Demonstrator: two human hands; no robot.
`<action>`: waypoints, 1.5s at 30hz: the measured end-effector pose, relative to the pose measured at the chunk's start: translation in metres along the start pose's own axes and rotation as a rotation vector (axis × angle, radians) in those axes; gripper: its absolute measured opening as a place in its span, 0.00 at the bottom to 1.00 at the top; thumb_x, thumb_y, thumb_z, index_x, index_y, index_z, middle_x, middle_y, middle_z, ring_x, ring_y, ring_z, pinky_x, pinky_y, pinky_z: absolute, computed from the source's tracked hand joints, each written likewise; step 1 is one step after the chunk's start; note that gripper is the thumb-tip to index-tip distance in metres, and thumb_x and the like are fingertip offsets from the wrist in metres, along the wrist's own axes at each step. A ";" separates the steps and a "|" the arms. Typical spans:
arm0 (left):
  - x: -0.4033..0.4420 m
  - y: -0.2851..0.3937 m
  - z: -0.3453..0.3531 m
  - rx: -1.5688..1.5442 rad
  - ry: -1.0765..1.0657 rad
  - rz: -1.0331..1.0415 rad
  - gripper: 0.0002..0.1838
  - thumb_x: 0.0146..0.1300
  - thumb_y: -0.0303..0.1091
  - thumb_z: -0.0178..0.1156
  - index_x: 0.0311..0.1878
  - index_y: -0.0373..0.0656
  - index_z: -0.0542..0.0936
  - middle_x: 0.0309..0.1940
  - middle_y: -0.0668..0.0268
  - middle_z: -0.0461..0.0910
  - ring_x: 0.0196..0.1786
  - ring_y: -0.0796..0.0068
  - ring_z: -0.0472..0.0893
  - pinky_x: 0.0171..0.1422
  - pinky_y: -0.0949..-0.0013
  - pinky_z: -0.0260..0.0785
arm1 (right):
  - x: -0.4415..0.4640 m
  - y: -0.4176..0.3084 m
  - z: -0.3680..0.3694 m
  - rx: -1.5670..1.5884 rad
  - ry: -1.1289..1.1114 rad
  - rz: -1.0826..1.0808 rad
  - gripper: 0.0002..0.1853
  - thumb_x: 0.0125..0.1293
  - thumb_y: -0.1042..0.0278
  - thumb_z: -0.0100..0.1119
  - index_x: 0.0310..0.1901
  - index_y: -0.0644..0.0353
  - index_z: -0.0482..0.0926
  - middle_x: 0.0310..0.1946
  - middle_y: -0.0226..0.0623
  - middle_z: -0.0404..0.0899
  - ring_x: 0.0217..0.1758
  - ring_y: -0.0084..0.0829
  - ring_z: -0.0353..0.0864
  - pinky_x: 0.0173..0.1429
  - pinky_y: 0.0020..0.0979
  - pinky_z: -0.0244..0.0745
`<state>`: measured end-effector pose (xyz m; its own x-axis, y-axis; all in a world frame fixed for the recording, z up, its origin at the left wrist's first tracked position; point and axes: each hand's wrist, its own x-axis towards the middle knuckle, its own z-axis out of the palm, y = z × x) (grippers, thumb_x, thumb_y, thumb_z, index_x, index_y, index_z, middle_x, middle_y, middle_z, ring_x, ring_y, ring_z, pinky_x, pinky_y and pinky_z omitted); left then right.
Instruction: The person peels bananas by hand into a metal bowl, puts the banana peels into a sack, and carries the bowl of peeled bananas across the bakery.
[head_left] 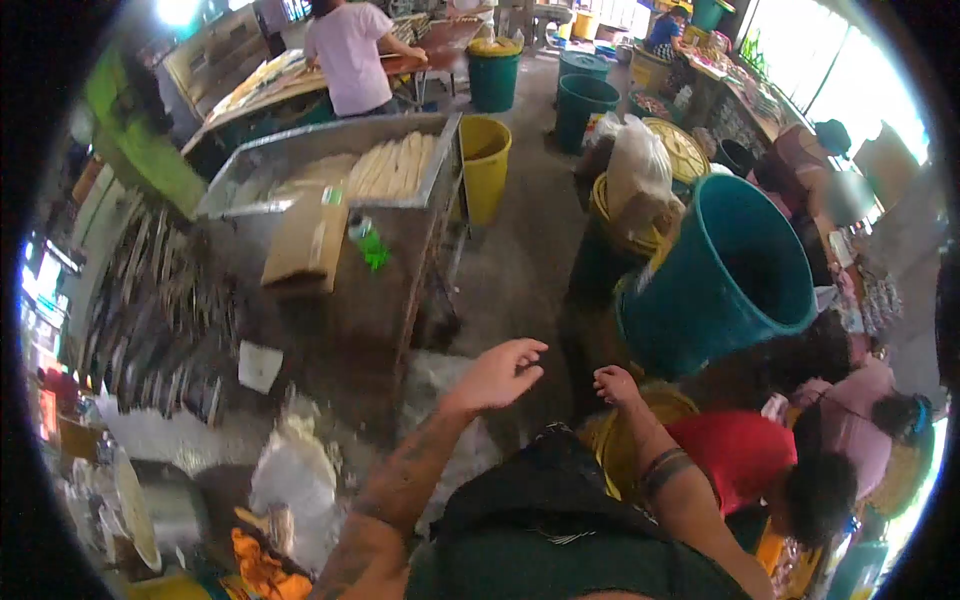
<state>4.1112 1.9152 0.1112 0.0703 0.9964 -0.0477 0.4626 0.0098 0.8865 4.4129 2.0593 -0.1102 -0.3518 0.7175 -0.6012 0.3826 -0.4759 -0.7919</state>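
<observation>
My left hand [500, 374] is held out in front of my body over the floor, with a gap between thumb and fingers and nothing in it. To its right hangs my right hand [616, 385], its fingers curled in and no object showing in them. Neither hand touches anything. Closest to my right hand is a large teal barrel [700, 290], tilted with its mouth toward the right. A yellow tub [660, 405] lies below it, partly hidden by my forearm. Left of my left hand is the edge of a dark table [370, 330].
A metal tray [330, 130] with long pale dough-like strips, a cardboard piece [305, 240] and a green-bottomed bottle [370, 243] are on the table. A yellow bin [485, 170] stands beside it. Person in red [735, 450] bends at my right. An aisle [530, 230] runs ahead.
</observation>
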 end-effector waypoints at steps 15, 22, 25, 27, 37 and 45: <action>0.240 -0.052 -0.166 0.017 0.334 -0.500 0.22 0.65 0.36 0.64 0.61 0.43 0.76 0.49 0.58 0.83 0.50 0.66 0.82 0.55 0.63 0.74 | 0.501 -0.297 0.076 -1.007 -0.489 -0.422 0.20 0.63 0.51 0.57 0.46 0.60 0.85 0.40 0.46 0.85 0.42 0.44 0.84 0.48 0.42 0.78; 0.379 -0.115 -0.199 -0.598 0.690 -0.688 0.19 0.65 0.34 0.64 0.58 0.39 0.77 0.42 0.63 0.83 0.42 0.78 0.80 0.47 0.72 0.73 | 0.510 -0.538 0.006 -0.618 -0.363 -0.352 0.21 0.61 0.49 0.60 0.48 0.57 0.84 0.44 0.46 0.85 0.42 0.41 0.84 0.48 0.43 0.77; 0.498 -0.167 -0.270 -0.506 0.618 -0.592 0.20 0.66 0.35 0.64 0.58 0.38 0.77 0.43 0.62 0.83 0.44 0.76 0.81 0.50 0.70 0.73 | 0.652 -0.507 -0.060 -0.901 -0.336 -0.414 0.22 0.62 0.49 0.61 0.48 0.59 0.81 0.36 0.42 0.84 0.39 0.39 0.84 0.45 0.40 0.77; 0.595 -0.167 -0.314 -0.216 0.532 -0.487 0.21 0.67 0.38 0.63 0.59 0.38 0.76 0.44 0.62 0.83 0.46 0.72 0.82 0.53 0.67 0.73 | 0.701 -0.459 -0.122 -0.710 -0.167 -0.208 0.13 0.68 0.58 0.51 0.43 0.56 0.81 0.28 0.35 0.81 0.35 0.37 0.84 0.36 0.40 0.78; 1.043 -0.175 -0.467 0.134 0.055 -0.163 0.22 0.65 0.40 0.62 0.61 0.44 0.76 0.47 0.60 0.84 0.52 0.66 0.82 0.55 0.63 0.73 | 0.729 -0.528 -0.304 0.467 0.514 0.020 0.09 0.66 0.62 0.61 0.41 0.57 0.80 0.28 0.36 0.82 0.24 0.30 0.79 0.29 0.34 0.76; 1.048 -0.470 -0.451 0.947 -0.622 -0.349 0.12 0.62 0.35 0.55 0.43 0.44 0.84 0.43 0.51 0.83 0.48 0.48 0.82 0.51 0.49 0.75 | 0.912 -0.431 -0.376 -0.807 -0.035 0.032 0.06 0.61 0.65 0.57 0.38 0.56 0.79 0.24 0.37 0.77 0.22 0.39 0.77 0.26 0.39 0.74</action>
<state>3.5686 2.9930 -0.1479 0.1069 0.7370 -0.6673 0.9936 -0.0541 0.0994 4.2481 3.1097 -0.2772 -0.3519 0.6872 -0.6355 0.8868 0.0276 -0.4612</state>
